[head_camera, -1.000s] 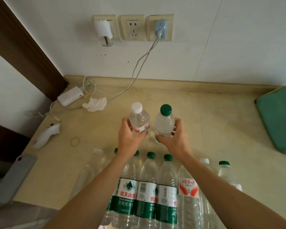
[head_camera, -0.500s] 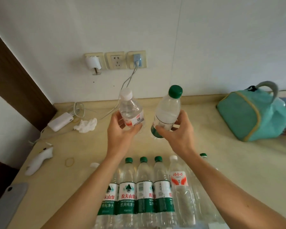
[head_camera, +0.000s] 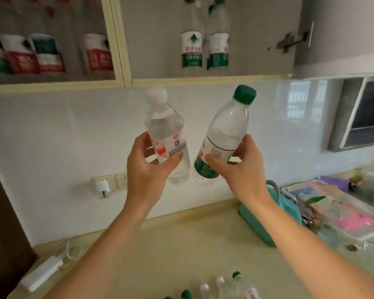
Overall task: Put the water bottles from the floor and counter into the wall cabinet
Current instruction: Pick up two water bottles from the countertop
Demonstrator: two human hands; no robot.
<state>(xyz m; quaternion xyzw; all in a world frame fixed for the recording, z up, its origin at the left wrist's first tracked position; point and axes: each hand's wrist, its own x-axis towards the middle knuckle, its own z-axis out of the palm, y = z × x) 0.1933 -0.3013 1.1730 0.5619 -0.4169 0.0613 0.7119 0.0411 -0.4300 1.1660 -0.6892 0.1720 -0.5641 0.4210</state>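
You have one view only, from the camera on your head. It looks forward and slightly up from over the counter (head_camera: pixel 181 240), facing the back wall (head_camera: pixel 63 147), with the wall cabinet (head_camera: pixel 125 80) across the top. Both forearms rise from the bottom edge, close to the lens.

A white glossy wall (head_camera: pixel 63 147) rises behind the beige worktop (head_camera: pixel 181 244); sockets (head_camera: pixel 108 183) sit low on it, window light reflecting at right.
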